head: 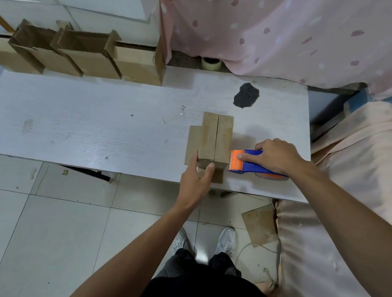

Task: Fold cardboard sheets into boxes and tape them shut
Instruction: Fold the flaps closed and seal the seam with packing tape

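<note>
Fingers of left hand (194, 182) round box (215, 138) end, right hand (277, 157) round tape dispenser (252, 166), roll (272, 176) half-hidden.

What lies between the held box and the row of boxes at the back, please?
In the head view, only bare table, apart from one tiny scrap.

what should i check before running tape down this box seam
1. Top flaps of the box meet at the centre seam: ok.
2. Grip of the left hand on the box's near end: ok.
3. Grip of the right hand on the tape dispenser: ok.
4. Dispenser set on the seam: not ok, it sits on the table, right of the box.
5. Loose tape end at the blade: cannot tell.
6. The flap left of the box folded up: not ok, it lies flat on the table.
</note>
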